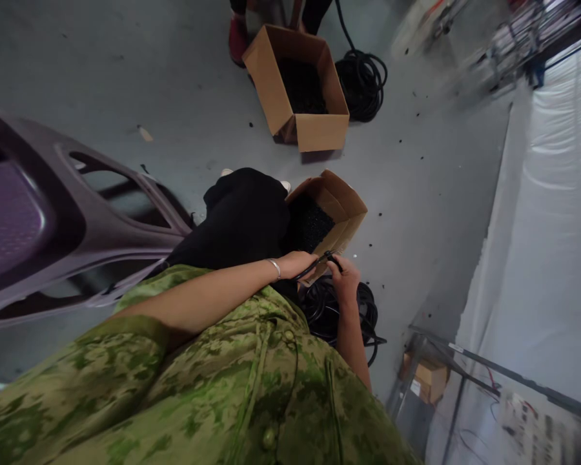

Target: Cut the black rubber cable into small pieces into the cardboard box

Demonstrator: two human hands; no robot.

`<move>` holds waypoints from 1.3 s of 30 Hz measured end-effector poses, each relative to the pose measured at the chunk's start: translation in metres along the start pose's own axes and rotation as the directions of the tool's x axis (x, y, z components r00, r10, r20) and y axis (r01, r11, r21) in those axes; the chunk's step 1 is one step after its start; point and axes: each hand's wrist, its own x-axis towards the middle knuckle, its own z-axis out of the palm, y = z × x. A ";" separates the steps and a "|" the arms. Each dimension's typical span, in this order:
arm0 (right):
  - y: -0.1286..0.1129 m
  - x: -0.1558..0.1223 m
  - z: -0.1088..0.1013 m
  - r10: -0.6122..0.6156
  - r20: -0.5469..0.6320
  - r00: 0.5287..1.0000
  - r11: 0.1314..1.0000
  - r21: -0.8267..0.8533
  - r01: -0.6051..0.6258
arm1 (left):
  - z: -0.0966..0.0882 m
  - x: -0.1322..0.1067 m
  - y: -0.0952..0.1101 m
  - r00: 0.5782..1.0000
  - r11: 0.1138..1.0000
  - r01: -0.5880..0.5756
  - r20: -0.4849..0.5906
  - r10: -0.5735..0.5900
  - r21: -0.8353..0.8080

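Both hands meet over the near edge of an open cardboard box [352,203], which holds a heap of small black pieces [314,223] too small to name. My left hand [296,263], with a bracelet at the wrist, is closed around a thin black hose [306,271]. Just to its right, my right hand [347,274] pinches the hose's other part, where a small dark piece [327,255] shows between the hands. Its exact shape cannot be made out. Below the hands lies a loose coil of black hose [368,313], partly hidden by my right forearm.
Farther off stands a second cardboard box [323,132] with dark contents, beside another hose coil [363,84] and a person's shoe [238,40]. A purple plastic chair [72,239] is at left. A metal frame [503,374] and a small carton [430,381] are at lower right.
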 end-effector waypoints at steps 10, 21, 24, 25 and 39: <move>0.010 0.001 0.002 -0.057 0.009 0.998 0.993 -0.105 0.058 | -0.005 -0.002 0.007 0.998 0.973 -0.005 0.058 -0.009 0.230; 0.012 0.005 0.001 -0.057 0.013 0.998 0.991 -0.121 0.059 | 0.002 0.004 0.004 1.000 0.978 0.025 -0.005 -0.025 0.208; 0.011 0.008 0.001 -0.073 -0.008 0.997 0.991 -0.115 0.072 | 0.002 0.005 0.004 0.999 0.980 0.018 -0.029 -0.012 0.197; 0.011 0.009 0.000 -0.079 -0.019 0.997 0.990 -0.116 0.076 | 0.001 0.005 0.004 0.999 0.981 0.014 -0.038 -0.007 0.196; -0.003 0.015 -0.002 -0.050 -0.080 0.996 0.983 -0.183 0.035 | -0.006 0.002 0.012 0.995 0.986 0.016 -0.095 0.000 0.168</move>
